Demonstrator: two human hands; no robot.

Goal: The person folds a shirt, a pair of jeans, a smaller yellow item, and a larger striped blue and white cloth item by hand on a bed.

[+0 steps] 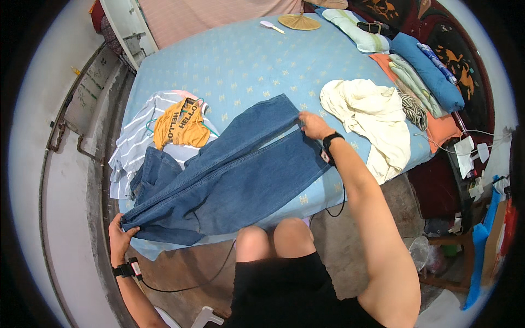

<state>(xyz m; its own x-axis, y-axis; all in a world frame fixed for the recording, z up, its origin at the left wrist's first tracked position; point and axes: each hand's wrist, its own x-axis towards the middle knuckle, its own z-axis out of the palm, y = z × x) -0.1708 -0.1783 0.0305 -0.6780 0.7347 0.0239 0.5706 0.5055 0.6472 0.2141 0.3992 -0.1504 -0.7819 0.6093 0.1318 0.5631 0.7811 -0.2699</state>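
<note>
A pair of blue jeans [242, 176] lies across the near part of a bed, its legs spread toward the right and its waist bunched at the left. My left hand [121, 237] pinches the denim at the near left corner, thumb on top. At the leg ends, my right hand [315, 125] grips an inner hem edge, where a narrow gap separates the two legs. Beside the jeans rest a yellow printed garment [180, 125] with a green hanger and a grey-and-white striped garment [133, 137] under it. Each wrist wears a black strap with a small device.
On the blue patterned bedsheet [246, 61] lie a cream cloth [369, 119], a hairbrush [272, 27] and a woven hand fan [299, 22]. Pillows and folded bedding [428, 71] line the carved headboard. A black cable [184, 290] hangs from my left wrist over the floor. Pipes run along the left wall.
</note>
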